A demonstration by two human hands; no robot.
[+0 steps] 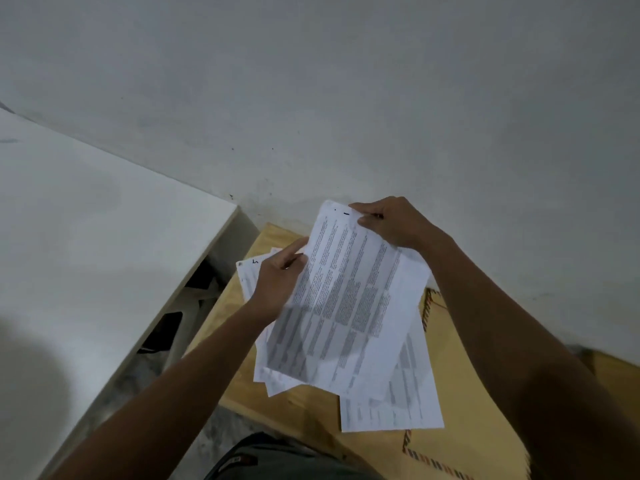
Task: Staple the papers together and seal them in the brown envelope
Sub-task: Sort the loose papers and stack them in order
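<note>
I hold a printed white sheet (349, 299) tilted above a small wooden table (304, 410). My left hand (277, 282) grips its left edge and my right hand (391, 221) pinches its top right corner. More printed papers (398, 400) lie loosely spread on the table under it. A brown envelope (464, 393) with a striped border lies flat at the right, partly covered by the papers and my right arm. No stapler is in view.
A white tabletop (86, 254) fills the left side, with dark clutter (166, 330) in the gap below its edge. A pale wall (346, 98) stands close behind the wooden table. My lap (277, 459) shows at the bottom.
</note>
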